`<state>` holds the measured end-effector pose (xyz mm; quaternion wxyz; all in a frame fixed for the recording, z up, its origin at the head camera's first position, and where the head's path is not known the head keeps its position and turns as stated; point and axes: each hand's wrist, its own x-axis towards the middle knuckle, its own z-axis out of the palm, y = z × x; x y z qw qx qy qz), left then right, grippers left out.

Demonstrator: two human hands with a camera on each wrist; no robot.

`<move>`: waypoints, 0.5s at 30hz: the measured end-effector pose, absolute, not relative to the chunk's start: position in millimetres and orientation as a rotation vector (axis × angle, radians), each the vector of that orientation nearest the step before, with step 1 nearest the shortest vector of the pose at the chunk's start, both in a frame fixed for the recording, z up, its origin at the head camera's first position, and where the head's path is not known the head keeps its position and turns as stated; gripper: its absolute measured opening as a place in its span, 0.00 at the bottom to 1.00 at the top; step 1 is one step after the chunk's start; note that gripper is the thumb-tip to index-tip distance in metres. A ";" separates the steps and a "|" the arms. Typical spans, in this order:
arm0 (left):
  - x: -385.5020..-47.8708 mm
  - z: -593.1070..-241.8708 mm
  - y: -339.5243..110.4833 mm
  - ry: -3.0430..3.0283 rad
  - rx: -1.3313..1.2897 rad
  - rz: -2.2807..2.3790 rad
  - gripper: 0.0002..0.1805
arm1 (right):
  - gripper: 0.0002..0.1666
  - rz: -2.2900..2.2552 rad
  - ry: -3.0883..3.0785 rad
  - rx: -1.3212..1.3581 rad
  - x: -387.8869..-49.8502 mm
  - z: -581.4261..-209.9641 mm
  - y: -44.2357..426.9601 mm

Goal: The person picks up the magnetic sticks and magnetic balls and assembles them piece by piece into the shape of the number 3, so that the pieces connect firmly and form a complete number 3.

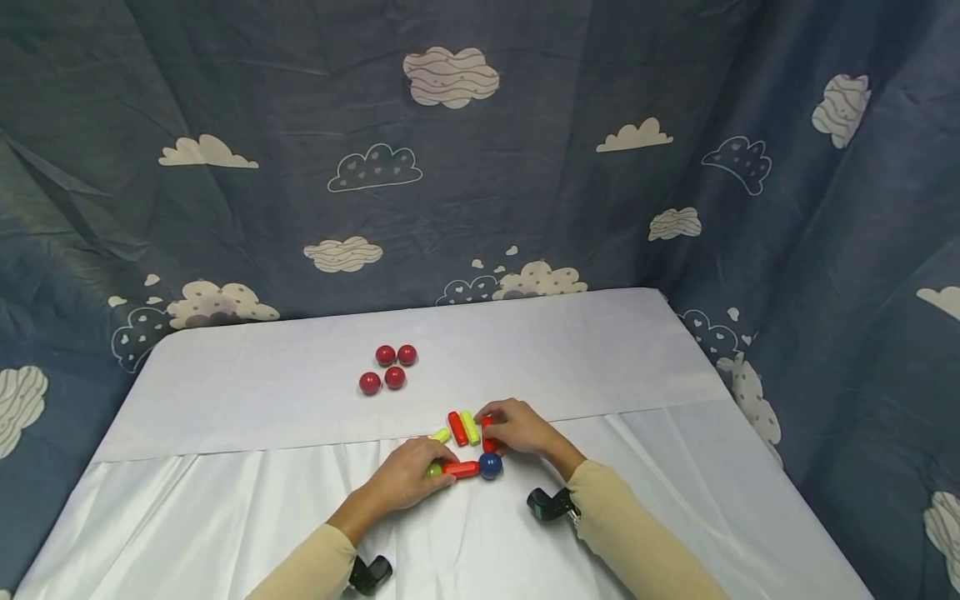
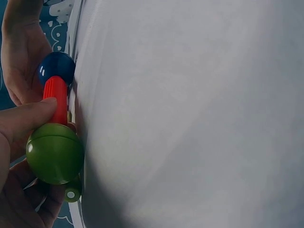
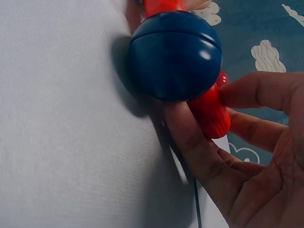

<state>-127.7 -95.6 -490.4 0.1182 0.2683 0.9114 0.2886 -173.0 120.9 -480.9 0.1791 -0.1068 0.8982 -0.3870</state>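
Note:
My left hand (image 1: 408, 475) grips a short red rod (image 1: 461, 469), its thumb lying along it in the left wrist view. A green ball (image 2: 54, 154) sits at the rod's near end, and a blue ball (image 1: 491, 466) at the other end. My right hand (image 1: 521, 427) pinches a second red rod (image 3: 212, 114) between thumb and fingers, right beside the blue ball. Whether that rod is fixed into the ball, I cannot tell. A yellow-green rod (image 1: 441, 435) shows just beyond the left fingers; the left hand partly hides the green ball in the head view.
Beyond the hands lie a loose red rod (image 1: 457, 428) and a yellow-green rod (image 1: 469, 427), side by side. Several red balls (image 1: 394, 378) stand farther back on the white-covered table (image 1: 247, 375). A dark cloud-patterned curtain (image 1: 525, 167) hangs behind it.

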 end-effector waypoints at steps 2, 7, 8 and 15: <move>-127.3 -490.7 -96.2 2.666 0.783 0.844 0.12 | 0.15 -1.098 2.531 -0.305 -172.8 -480.9 120.0; -126.2 -490.7 -97.7 2.668 0.770 0.849 0.12 | 0.14 -1.091 2.540 -0.332 -173.3 -481.4 119.5; -126.0 -490.6 -97.9 2.668 0.768 0.849 0.12 | 0.14 -1.088 2.545 -0.338 -173.5 -481.6 119.7; -126.7 -491.6 -96.3 2.676 0.788 0.844 0.12 | 0.14 -1.117 2.518 -0.301 -174.9 -481.1 122.7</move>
